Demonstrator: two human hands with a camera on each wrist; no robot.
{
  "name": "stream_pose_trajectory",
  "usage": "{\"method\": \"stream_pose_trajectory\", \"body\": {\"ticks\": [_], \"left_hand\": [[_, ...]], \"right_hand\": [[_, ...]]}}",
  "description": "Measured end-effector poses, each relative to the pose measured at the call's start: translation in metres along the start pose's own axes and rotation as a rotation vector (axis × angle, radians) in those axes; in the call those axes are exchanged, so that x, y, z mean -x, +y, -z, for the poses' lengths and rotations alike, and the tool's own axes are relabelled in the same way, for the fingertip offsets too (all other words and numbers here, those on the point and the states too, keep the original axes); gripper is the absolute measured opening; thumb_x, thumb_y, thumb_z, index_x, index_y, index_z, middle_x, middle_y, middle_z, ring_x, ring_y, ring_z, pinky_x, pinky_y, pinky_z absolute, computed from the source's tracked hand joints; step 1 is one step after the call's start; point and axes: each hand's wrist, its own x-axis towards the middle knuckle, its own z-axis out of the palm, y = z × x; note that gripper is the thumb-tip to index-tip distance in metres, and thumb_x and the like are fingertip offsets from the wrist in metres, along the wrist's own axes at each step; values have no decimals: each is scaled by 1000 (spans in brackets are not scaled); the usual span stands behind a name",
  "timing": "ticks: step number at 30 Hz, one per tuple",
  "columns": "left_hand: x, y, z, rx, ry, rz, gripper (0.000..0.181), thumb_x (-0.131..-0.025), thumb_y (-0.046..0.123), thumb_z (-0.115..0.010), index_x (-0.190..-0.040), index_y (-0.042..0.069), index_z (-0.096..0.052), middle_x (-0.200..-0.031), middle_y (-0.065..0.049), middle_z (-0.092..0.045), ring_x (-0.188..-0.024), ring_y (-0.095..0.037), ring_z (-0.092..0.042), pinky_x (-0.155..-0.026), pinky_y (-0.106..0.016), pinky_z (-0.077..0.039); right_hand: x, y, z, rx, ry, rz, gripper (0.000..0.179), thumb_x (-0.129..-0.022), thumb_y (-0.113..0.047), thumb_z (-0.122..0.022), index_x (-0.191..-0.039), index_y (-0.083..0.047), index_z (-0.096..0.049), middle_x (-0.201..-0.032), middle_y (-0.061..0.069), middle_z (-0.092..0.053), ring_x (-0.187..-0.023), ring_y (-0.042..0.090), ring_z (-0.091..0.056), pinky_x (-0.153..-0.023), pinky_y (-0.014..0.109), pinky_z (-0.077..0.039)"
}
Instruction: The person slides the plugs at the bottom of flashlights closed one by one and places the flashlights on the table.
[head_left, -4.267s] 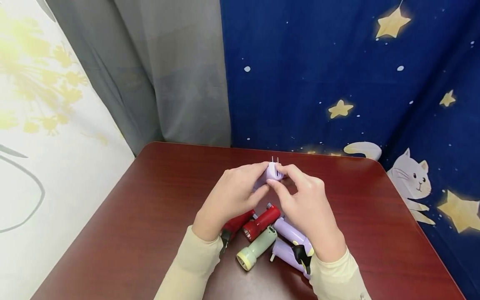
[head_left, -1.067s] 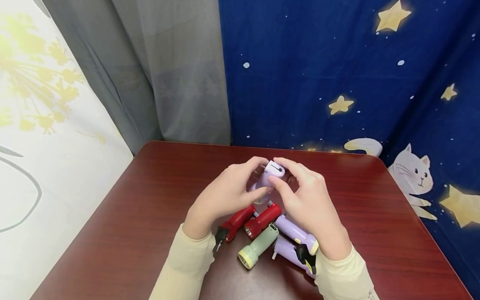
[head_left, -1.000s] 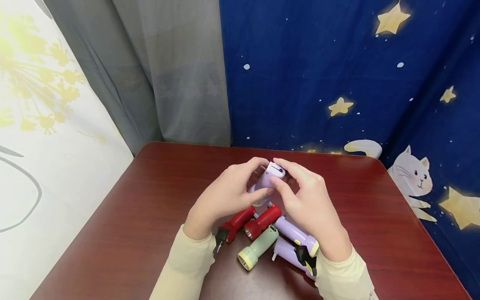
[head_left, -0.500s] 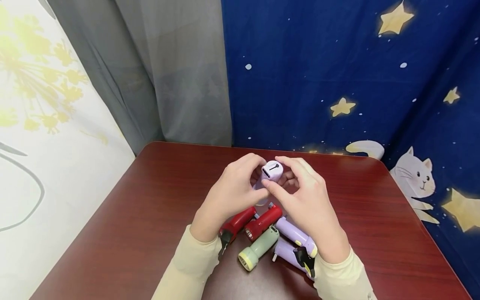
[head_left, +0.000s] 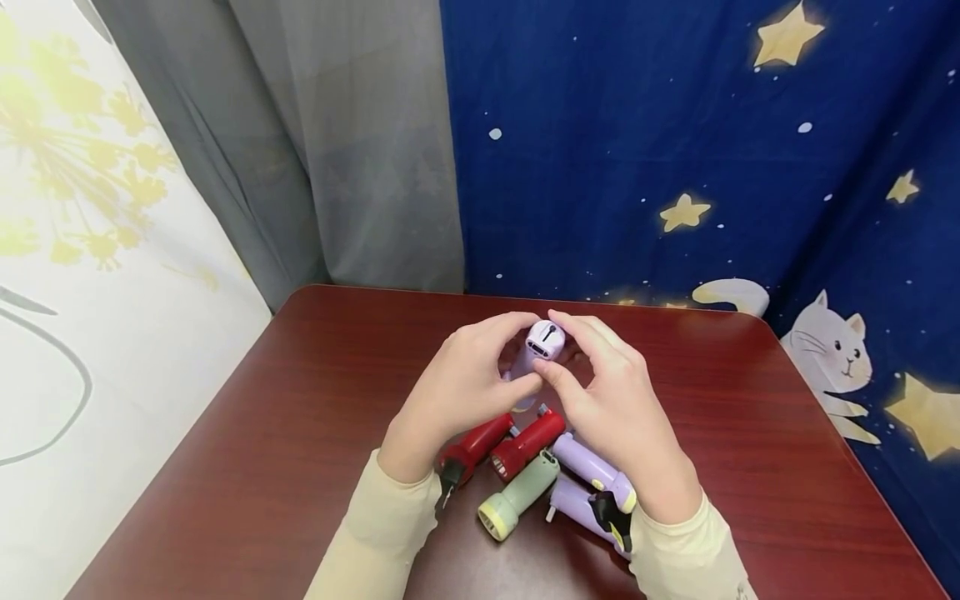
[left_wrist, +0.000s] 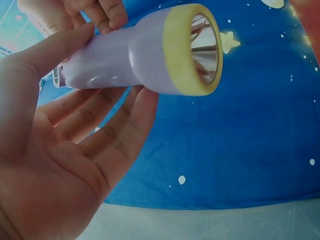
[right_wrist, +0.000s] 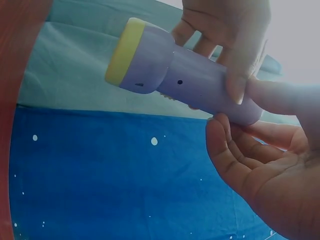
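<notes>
A purple flashlight (head_left: 545, 340) is held up above the table, its slotted tail end toward the head camera. My left hand (head_left: 465, 379) grips its body, thumb on one side and fingers on the other. At the tail end my right hand (head_left: 618, 400) pinches it between thumb and fingers. In the left wrist view the flashlight (left_wrist: 115, 55) shows a yellow rim and a reflective lens. Two small dark holes mark the purple body of the flashlight (right_wrist: 195, 80) in the right wrist view. No prongs stick out of the tail.
Below the hands on the dark red table (head_left: 360, 367) lie a green flashlight (head_left: 525, 487), two red ones, one a red flashlight (head_left: 534, 437) in the middle, and two purple ones, including a purple flashlight (head_left: 588, 467). Behind hangs a blue starry curtain (head_left: 570, 183).
Two thin metal prongs stood out of the tail about four seconds ago; now none show. Since then the tail has turned, bringing its slot and dark port toward the head camera. Both hands keep hold.
</notes>
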Motion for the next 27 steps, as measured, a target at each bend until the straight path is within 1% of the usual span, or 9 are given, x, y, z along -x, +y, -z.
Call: {"method": "stream_pose_trajectory", "body": {"ticks": [2, 6, 8, 11, 14, 18, 22, 25, 27], "left_hand": [[0, -1, 0, -1, -2, 0, 45, -88, 13, -82, -131, 11, -68, -106, 1, -72, -84, -12, -62, -75, -23, -58], [-1, -4, 0, -10, -15, -1, 42, -88, 14, -82, -128, 12, -69, -101, 1, -71, -82, -13, -63, -73, -24, -58], [-2, -8, 1, -18, -30, 6, 42, -88, 16, -84, -127, 11, -69, -102, 0, -73, -82, -14, -65, -74, -26, -59], [-4, -23, 4, -37, -47, 40, 44, -87, 21, -88, -126, 12, -69, -104, -1, -75, -83, -14, -68, -75, -28, -61], [-4, -47, 10, -61, -34, 106, 47, -86, 27, -90, -125, 11, -69, -105, -4, -77, -86, -18, -70, -76, -33, -61], [-4, -84, 21, -58, 16, 245, 49, -86, 30, -90, -125, 10, -68, -109, -9, -76, -92, -25, -70, -80, -40, -62], [-3, -124, 27, -36, 73, 402, 48, -88, 29, -88, -124, 8, -63, -112, -13, -74, -95, -27, -70, -83, -45, -63], [0, -155, 30, -36, 105, 503, 50, -90, 27, -86, -126, 5, -60, -115, -18, -72, -99, -31, -70, -88, -49, -63], [4, -173, 32, -47, 118, 563, 51, -91, 26, -84, -129, 3, -59, -120, -21, -71, -104, -33, -69, -92, -52, -63]], "right_hand": [[0, -1, 0, 5, -8, 1, 52, -91, -12, -84, -140, -9, -68, -125, 3, -73, -99, 14, -69, -84, 33, -61], [-1, 1, -2, 5, -39, 4, 54, -92, -12, -84, -142, -8, -66, -128, 6, -72, -98, 16, -69, -83, 38, -63], [-1, 4, -2, -9, -85, -5, 56, -93, -13, -82, -145, -6, -62, -127, 7, -71, -96, 16, -70, -84, 39, -64], [0, 13, -1, -12, -188, -52, 62, -96, -17, -80, -151, -4, -55, -129, 9, -69, -93, 14, -72, -85, 39, -65], [1, 27, 1, 38, -286, -120, 67, -97, -21, -79, -155, -2, -49, -132, 12, -68, -92, 14, -73, -87, 41, -65], [4, 43, 5, 141, -386, -205, 69, -98, -27, -77, -154, 1, -49, -135, 15, -67, -92, 15, -72, -87, 43, -63], [8, 51, 7, 168, -476, -230, 60, -99, -31, -75, -148, -2, -57, -131, 14, -68, -88, 12, -68, -82, 39, -61], [11, 53, 5, 176, -533, -230, 52, -99, -32, -75, -143, -6, -64, -125, 11, -70, -86, 11, -65, -79, 35, -58], [13, 54, 5, 190, -566, -237, 49, -99, -33, -75, -140, -8, -67, -124, 10, -70, -85, 10, -63, -79, 34, -57]]}}
